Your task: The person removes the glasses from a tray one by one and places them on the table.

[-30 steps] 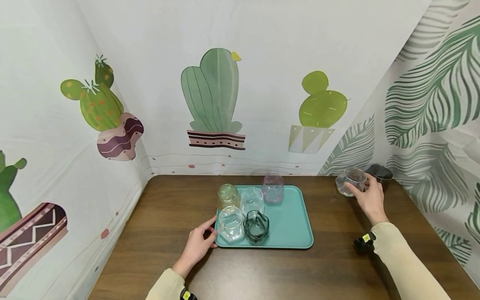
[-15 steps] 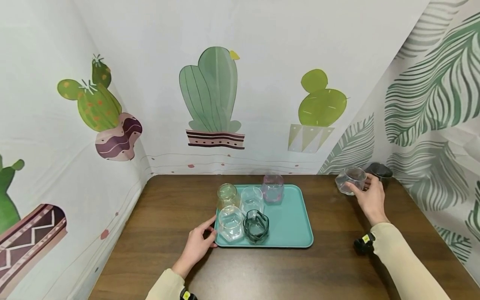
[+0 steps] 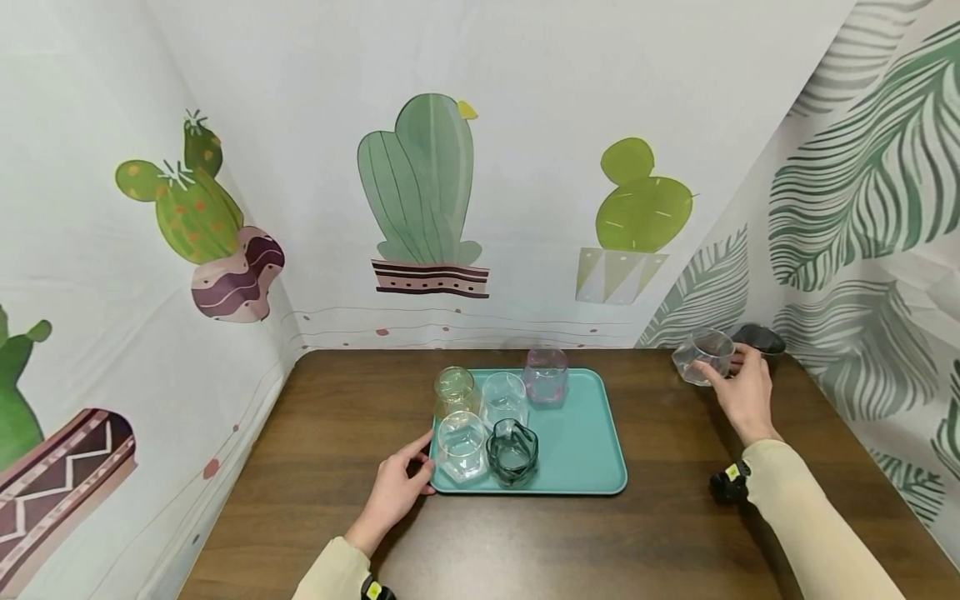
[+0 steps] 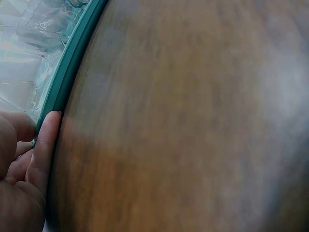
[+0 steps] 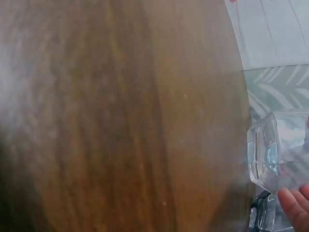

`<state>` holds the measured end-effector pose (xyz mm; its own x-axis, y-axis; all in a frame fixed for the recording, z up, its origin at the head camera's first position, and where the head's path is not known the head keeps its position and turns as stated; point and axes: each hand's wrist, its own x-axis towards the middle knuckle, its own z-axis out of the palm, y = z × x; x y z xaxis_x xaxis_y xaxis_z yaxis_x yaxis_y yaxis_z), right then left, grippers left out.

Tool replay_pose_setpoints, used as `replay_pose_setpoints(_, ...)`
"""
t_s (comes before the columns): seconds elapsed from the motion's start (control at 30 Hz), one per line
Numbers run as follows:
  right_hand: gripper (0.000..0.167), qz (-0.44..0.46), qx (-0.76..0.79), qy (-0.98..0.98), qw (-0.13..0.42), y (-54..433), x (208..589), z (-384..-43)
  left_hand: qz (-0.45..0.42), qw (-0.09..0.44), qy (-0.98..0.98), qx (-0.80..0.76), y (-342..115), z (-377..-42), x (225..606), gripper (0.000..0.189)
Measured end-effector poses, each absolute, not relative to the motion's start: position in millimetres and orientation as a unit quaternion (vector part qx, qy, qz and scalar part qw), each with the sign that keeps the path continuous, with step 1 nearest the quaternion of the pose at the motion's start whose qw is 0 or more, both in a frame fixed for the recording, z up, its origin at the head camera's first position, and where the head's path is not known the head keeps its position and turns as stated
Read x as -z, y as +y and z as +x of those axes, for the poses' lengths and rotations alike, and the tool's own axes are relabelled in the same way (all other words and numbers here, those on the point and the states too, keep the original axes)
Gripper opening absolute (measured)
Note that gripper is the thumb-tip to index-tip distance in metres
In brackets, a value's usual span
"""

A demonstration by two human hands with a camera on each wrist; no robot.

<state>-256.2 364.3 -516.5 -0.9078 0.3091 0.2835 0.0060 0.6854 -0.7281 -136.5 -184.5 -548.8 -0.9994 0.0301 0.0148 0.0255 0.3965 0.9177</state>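
Note:
My right hand (image 3: 745, 396) grips a clear faceted glass (image 3: 701, 357) at the table's back right. The thumb lies on its near side, with fingers at its right. In the right wrist view the clear glass (image 5: 264, 154) appears at the right edge, with fingertips (image 5: 291, 205) against it. Just behind my right hand stands a dark glass (image 3: 761, 340), partly hidden. My left hand (image 3: 395, 486) holds the left rim of a teal tray (image 3: 577, 450); in the left wrist view, fingers (image 4: 44, 145) lie along that rim (image 4: 65, 72).
Several glasses fill the tray's left half: an amber one (image 3: 454, 390), two clear ones (image 3: 504, 398), and a dark grey-green one (image 3: 513, 454) near the front. A pink glass (image 3: 546, 379) is at the tray's back. Patterned cloth (image 3: 525, 208) hangs behind the wooden table (image 3: 517, 542).
My right hand and the clear glass have shifted slightly up and to the right in the head view. The left hand, the tray and its glasses have stayed in place.

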Motion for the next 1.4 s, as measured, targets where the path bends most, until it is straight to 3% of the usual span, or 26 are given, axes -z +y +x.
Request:
replay_pose_setpoints(0.67, 0.074, -0.108, -0.367, -0.9, 0.21, 363, 517, -254, 0.024, -0.004, 0.834, -0.552, -184, -135, 552, 0.051)
replay_pose_setpoints(1.1, 0.071, -0.079, -0.373, -0.884, 0.269, 345, 516, -232, 0.028, -0.001, 0.836, -0.548, -186, -136, 551, 0.051)
replay_pose_setpoints(1.4, 0.069, -0.045, -0.384, -0.881, 0.272, 321, 514, -213, 0.019, -0.002, 0.837, -0.546, -186, -137, 549, 0.051)
